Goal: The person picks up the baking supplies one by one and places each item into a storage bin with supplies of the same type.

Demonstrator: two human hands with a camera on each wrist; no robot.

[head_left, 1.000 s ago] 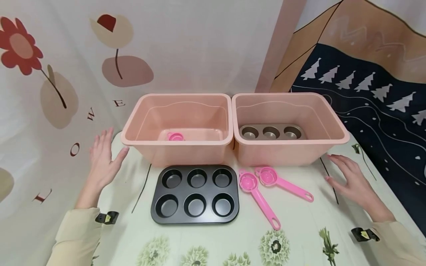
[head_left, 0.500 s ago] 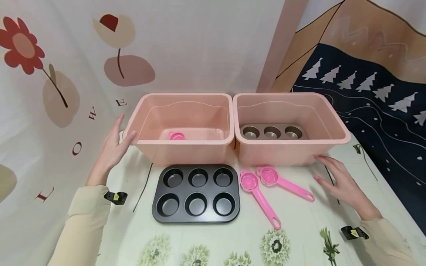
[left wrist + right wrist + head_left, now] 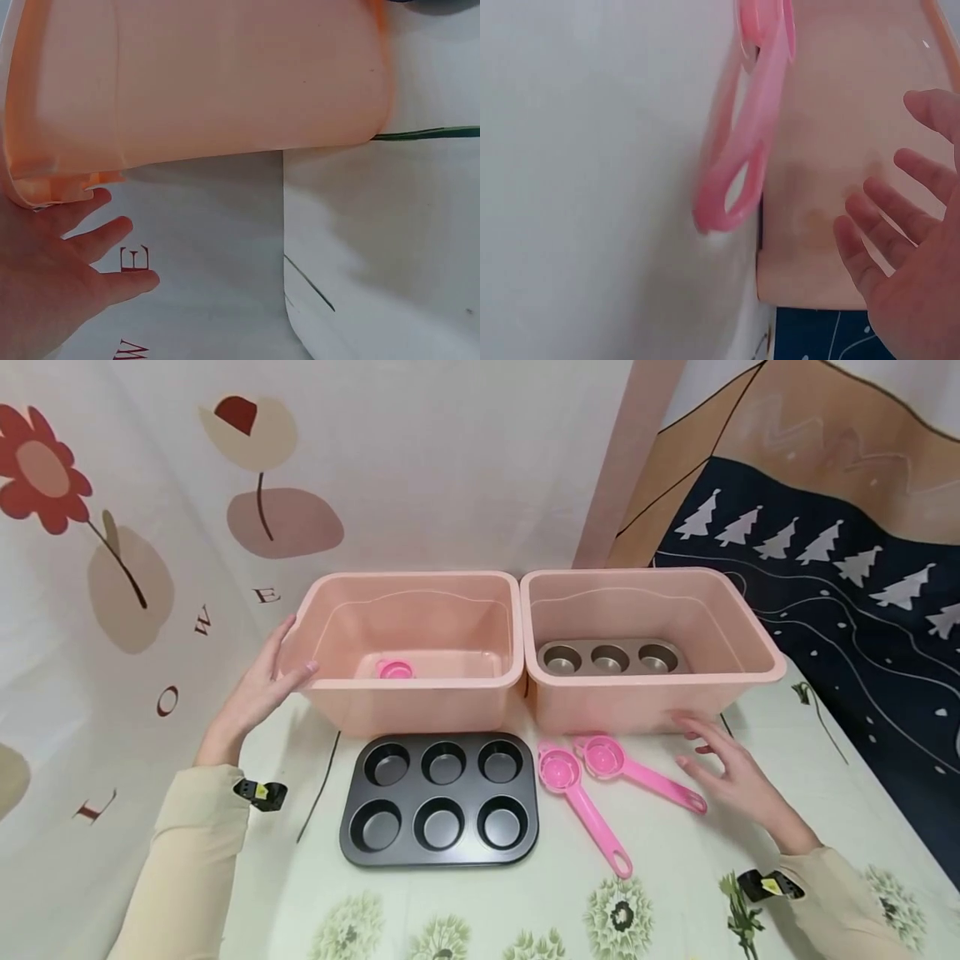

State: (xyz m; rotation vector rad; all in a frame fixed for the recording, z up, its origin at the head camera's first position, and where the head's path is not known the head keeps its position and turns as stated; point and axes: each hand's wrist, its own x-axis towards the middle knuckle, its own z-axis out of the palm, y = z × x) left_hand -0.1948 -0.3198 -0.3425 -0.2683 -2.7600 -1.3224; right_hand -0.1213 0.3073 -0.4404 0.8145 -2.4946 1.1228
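Note:
My left hand (image 3: 258, 692) is at the left end of the left pink bin (image 3: 408, 710), fingers spread along its rim; the left wrist view shows the fingers (image 3: 97, 240) beneath the rim's edge. My right hand (image 3: 731, 772), empty with loosely bent fingers, hovers by the front of the right pink bin (image 3: 652, 706). Just left of it lies a pink spoon (image 3: 660, 783), whose handle appears in the right wrist view. Another pink spoon (image 3: 596, 827) lies beside that one. A black six-cup muffin tray (image 3: 439, 802) sits before the left bin.
Inside the left bin lies a small pink item (image 3: 395, 670). The right bin holds a brown muffin tray (image 3: 610, 660). Both bins stand side by side at the back of the table (image 3: 285, 893), against a printed cloth (image 3: 450, 460).
My left hand has moved right and up to the left bin's end. The right hand has moved left along the right bin's front, closer to the spoon handle.

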